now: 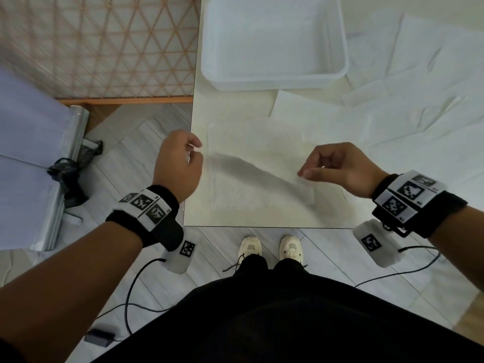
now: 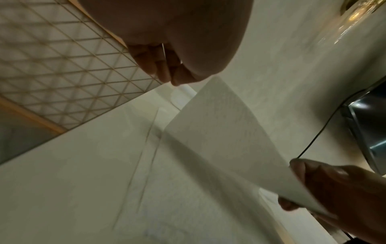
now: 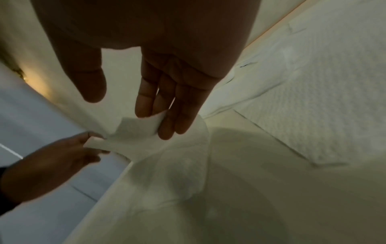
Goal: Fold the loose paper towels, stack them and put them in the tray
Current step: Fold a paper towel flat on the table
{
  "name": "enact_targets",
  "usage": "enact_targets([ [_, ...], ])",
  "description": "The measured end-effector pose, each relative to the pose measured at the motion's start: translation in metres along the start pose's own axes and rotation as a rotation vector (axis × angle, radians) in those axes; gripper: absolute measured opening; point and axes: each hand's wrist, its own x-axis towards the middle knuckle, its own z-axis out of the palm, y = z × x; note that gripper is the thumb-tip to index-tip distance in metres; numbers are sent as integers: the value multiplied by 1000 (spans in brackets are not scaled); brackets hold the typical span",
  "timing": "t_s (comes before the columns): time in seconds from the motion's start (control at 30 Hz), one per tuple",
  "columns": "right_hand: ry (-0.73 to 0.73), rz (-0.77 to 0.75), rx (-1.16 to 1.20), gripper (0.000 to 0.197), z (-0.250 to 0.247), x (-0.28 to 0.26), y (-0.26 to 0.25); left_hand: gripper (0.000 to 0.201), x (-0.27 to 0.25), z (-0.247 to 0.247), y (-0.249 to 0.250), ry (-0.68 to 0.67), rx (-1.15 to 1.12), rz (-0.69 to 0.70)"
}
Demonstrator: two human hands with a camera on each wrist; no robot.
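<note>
Pinching paper towel (image 1: 259, 163) corners, left grip (image 1: 178, 163), right grip (image 1: 337, 169), long edge left-to-right.

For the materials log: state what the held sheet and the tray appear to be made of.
Held sheet: thin white paper towel, matte; it sags between left hand and right hand, and an embossed dot texture shows faintly.
Tray: seemingly translucent whitish plastic, smooth and slightly glossy, with rounded moulded corners and a rolled rim.
</note>
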Motion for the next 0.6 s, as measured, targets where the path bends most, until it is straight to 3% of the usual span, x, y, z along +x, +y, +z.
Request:
enact_targets([
  [0.13, -7, 31, -116, 23, 6, -4, 5, 21, 6, 2, 14, -5, -8, 138],
  [0.27, -7, 71, -234, 15, 8, -1, 7, 39, -2, 20, 18, -347, 148, 312],
  [0.4, 17, 83, -462, 13, 6, -1, -1, 53, -13, 38, 9, -608, 337, 356],
  [0.53, 166, -72, -604, 10, 12, 6, -9, 56, -16, 43, 7, -666, 420, 334],
  [0.6, 132, -233, -670, 17, 23, 15, -9, 56, -17, 45, 13, -642, 390, 372],
])
